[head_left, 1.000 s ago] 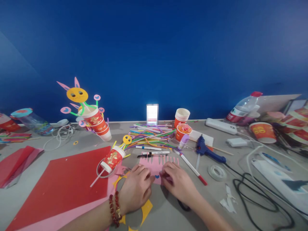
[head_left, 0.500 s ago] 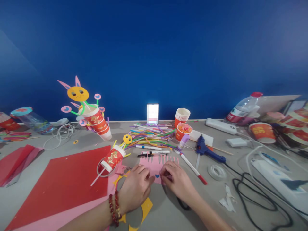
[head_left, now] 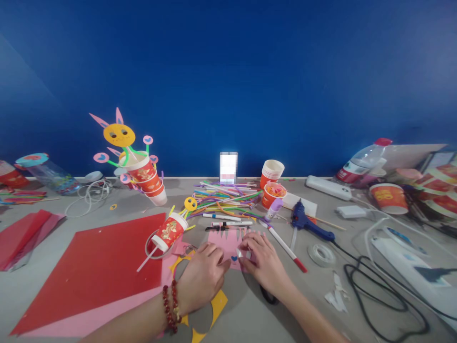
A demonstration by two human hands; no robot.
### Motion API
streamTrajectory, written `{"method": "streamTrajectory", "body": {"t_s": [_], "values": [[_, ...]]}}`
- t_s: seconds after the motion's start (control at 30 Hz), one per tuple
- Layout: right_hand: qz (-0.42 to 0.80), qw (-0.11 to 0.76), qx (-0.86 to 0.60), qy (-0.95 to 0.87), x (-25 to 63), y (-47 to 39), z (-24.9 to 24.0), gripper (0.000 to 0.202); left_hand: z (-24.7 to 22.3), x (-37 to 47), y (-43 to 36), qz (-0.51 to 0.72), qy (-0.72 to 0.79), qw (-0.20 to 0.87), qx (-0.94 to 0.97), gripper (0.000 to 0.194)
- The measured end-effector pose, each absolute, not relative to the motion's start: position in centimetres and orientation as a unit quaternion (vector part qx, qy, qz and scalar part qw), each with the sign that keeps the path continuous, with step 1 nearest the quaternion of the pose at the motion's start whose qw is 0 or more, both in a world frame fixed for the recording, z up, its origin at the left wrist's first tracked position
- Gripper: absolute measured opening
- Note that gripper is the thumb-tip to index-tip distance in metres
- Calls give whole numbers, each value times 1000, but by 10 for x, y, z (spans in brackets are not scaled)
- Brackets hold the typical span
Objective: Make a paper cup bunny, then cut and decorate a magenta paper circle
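A piece of pink paper (head_left: pixel 224 240) with spiky cuts along its far edge lies in front of me. Near its lower edge sits a small blue heart (head_left: pixel 234 258). My left hand (head_left: pixel 205 271), fingers curled, presses on the paper's left side with thumb and forefinger close to the heart. At the paper's right side, my right hand (head_left: pixel 262 259) pinches a small whitish piece (head_left: pixel 244 254), whose kind is unclear. Yellow paper with round cut-outs (head_left: pixel 218 305) lies partly beneath my left wrist. Several pens (head_left: pixel 232 223) rest just beyond the pink paper.
Left are red paper sheets (head_left: pixel 107 257), a toppled paper-cup figure (head_left: pixel 171 232) and a taller cup figure (head_left: pixel 146 176). Pipe cleaners (head_left: pixel 224 202) are heaped at the back. A blue glue gun (head_left: pixel 310 223), tape roll (head_left: pixel 322 255) and black cable (head_left: pixel 371 290) lie right.
My right hand has lifted and opened slightly, so a whitish piece now shows between its fingers. My left hand stays almost where it was, and the view has shifted slightly.
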State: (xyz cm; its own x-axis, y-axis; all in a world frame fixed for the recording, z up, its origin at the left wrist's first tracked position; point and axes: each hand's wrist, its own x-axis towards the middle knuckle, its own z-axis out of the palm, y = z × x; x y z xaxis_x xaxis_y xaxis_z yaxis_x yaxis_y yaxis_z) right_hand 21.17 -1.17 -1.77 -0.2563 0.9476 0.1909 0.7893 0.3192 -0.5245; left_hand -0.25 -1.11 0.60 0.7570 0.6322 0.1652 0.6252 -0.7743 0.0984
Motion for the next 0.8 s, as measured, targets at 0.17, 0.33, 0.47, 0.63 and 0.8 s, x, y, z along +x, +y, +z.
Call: {"method": "streamTrajectory", "body": {"t_s": [0.17, 0.33, 0.47, 0.63, 0.8], "values": [[162, 243, -554, -780, 214, -10, -22, 8, 7, -2, -11, 102, 335, 23, 936, 12], [144, 256, -548, -783, 211, -11, -22, 8, 9, -1, -12, 110, 339, 38, 934, 13], [140, 253, -548, -785, 209, -13, -17, 12, 9, 1, -14, 100, 348, 55, 930, 14], [138, 252, -544, -788, 208, -14, -15, 11, 6, 1, -14, 104, 350, 87, 927, 14], [150, 255, -542, -787, 207, -14, -14, 10, 5, -3, -11, 129, 356, 97, 920, 11]]}}
